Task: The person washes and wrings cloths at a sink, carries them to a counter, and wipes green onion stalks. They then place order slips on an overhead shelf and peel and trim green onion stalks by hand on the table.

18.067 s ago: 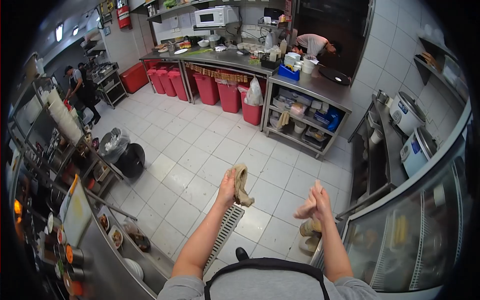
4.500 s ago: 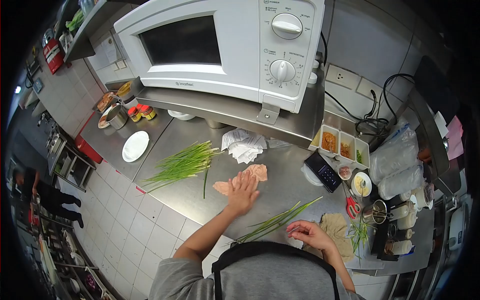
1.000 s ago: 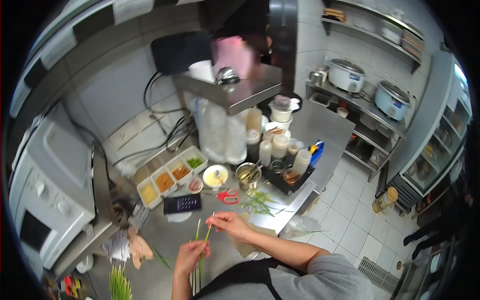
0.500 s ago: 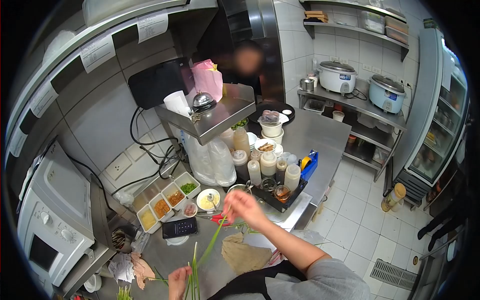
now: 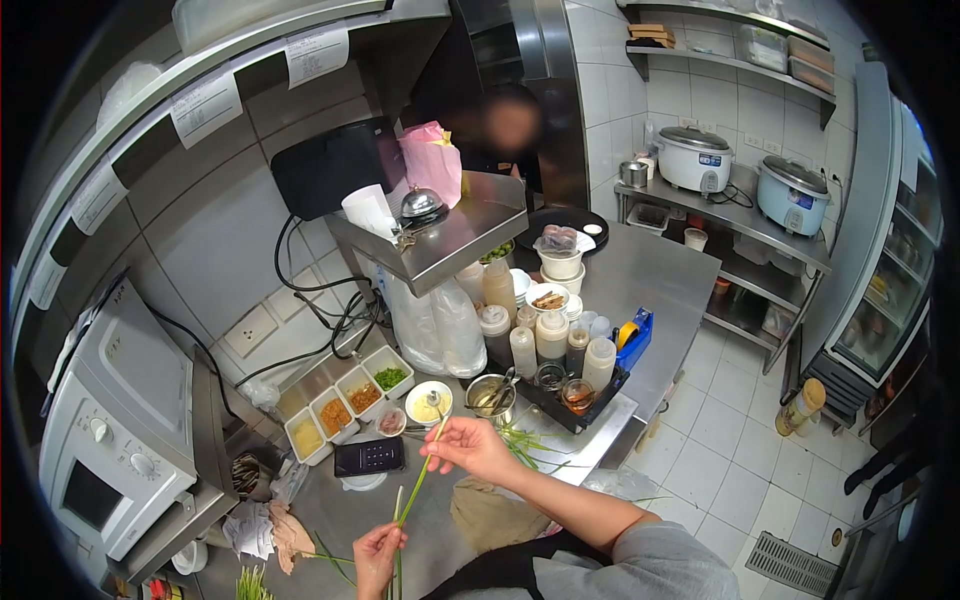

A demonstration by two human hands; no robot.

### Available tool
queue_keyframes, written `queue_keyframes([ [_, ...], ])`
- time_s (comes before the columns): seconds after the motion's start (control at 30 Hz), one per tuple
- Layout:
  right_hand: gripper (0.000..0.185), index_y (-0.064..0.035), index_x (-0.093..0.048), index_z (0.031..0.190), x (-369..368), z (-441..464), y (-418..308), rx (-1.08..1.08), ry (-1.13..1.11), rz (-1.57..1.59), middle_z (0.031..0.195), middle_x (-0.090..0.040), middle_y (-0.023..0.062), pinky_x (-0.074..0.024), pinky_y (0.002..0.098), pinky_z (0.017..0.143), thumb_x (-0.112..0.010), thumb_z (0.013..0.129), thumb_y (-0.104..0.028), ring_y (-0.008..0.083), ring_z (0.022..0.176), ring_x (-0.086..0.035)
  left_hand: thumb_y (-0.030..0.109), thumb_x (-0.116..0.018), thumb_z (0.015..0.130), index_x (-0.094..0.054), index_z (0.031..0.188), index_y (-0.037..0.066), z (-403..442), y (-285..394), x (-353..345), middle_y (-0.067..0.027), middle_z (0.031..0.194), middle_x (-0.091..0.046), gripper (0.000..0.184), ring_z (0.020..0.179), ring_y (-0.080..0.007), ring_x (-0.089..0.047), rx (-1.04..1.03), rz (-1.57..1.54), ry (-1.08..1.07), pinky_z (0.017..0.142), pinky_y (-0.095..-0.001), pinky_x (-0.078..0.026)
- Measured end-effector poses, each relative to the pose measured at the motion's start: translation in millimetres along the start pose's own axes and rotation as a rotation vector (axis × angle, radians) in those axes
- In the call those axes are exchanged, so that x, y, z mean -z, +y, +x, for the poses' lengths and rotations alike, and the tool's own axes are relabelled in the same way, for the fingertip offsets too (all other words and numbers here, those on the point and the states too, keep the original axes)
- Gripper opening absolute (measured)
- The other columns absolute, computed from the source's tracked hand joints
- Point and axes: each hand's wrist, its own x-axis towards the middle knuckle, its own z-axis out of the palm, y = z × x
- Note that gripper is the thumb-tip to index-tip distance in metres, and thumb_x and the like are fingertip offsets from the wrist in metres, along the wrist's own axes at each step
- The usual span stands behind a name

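Between the thumb and fingers of my right hand (image 5: 478, 449) is the upper part of a thin green onion stalk (image 5: 414, 492), slanting down toward my other hand. My left hand (image 5: 375, 558), fingers closed, grips a few green onion stalks near the counter's front edge. More loose green strands (image 5: 524, 440) lie just beyond my right wrist. Below my right forearm rests a crumpled tan cloth (image 5: 490, 512). A bowl with yellow contents (image 5: 429, 402) and a metal pot with utensils (image 5: 490, 398) stand behind my right hand.
A phone (image 5: 369, 458) lies left of my hands, near white food tubs (image 5: 311, 437). Sauce bottles (image 5: 551, 335) and a blue tape dispenser (image 5: 635, 338) stand ahead. A metal shelf (image 5: 465, 235) overhangs the counter. Another person (image 5: 512, 160) is beyond it.
My right hand has come down and left, closer to my left hand, keeping the stalk pinched. The loose strands behind it now show more. The view has shifted slightly.
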Motion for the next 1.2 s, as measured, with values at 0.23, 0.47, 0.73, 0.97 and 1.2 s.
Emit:
queue_keyframes([
  [0.23,0.012,-0.0005,-0.055,0.098,-13.8,-6.9,-0.2,0.09,-0.022,0.031,0.084,-0.065,0.0051,-0.0499,0.021,0.059,-0.055,0.089,-0.008,0.0098,0.073,-0.063,0.01,-0.063,0.085,-0.064,0.095,-0.005,-12.6,-5.9,5.2,-0.0064,0.075,-0.064,0.018,0.065,-0.0093,-0.057,0.009,0.07,0.105,0.062,-0.0203,-0.047],
  [0.47,0.008,0.0036,-0.059,0.092,-33.3,-21.9,-15.6,0.379,-0.105,-0.095,0.083,-0.064,0.0083,-0.0518,0.0246,0.063,-0.056,0.086,-0.001,0.013,0.074,-0.065,0.012,-0.061,0.086,-0.064,0.092,-0.003,-4.4,-15.5,12.2,-0.0043,0.074,-0.063,0.016,0.062,-0.0084,-0.056,-0.055,0.048,0.204,0.059,-0.0201,-0.046],
  [0.73,0.005,0.0011,-0.061,0.088,-37.5,-31.5,-35.0,0.578,-0.086,-0.211,0.079,-0.066,0.009,-0.0523,0.0282,0.071,-0.058,0.084,-0.001,0.0164,0.079,-0.065,0.014,-0.058,0.088,-0.063,0.087,0.002,6.3,-31.6,39.5,-0.0027,0.074,-0.061,0.013,0.06,-0.0085,-0.054,0.087,-0.422,0.524,0.057,-0.0207,-0.045],
  [0.97,0.014,0.0018,-0.06,0.094,77.0,13.0,-48.2,-0.155,0.007,-0.691,0.077,-0.066,0.0119,-0.0489,0.0283,0.053,-0.056,0.082,-0.004,0.0158,0.057,-0.062,0.011,-0.068,0.075,-0.066,0.09,0.006,-36.3,-93.1,104.3,-0.0059,0.08,-0.061,0.016,0.081,-0.021,-0.06,-0.08,0.713,0.428,0.07,-0.0326,-0.046],
  [1.2,0.01,0.0022,-0.062,0.081,60.6,16.3,25.5,-0.083,-0.24,-1.139,0.067,-0.062,0.0131,-0.0482,0.0332,0.053,-0.058,0.075,-0.005,0.0197,0.056,-0.062,0.018,-0.077,0.062,-0.065,0.097,0.012,-42.8,-86.2,69.2,-0.0099,0.105,-0.057,0.038,0.099,-0.0271,-0.054,-0.043,0.979,0.454,0.084,-0.0374,-0.04],
])
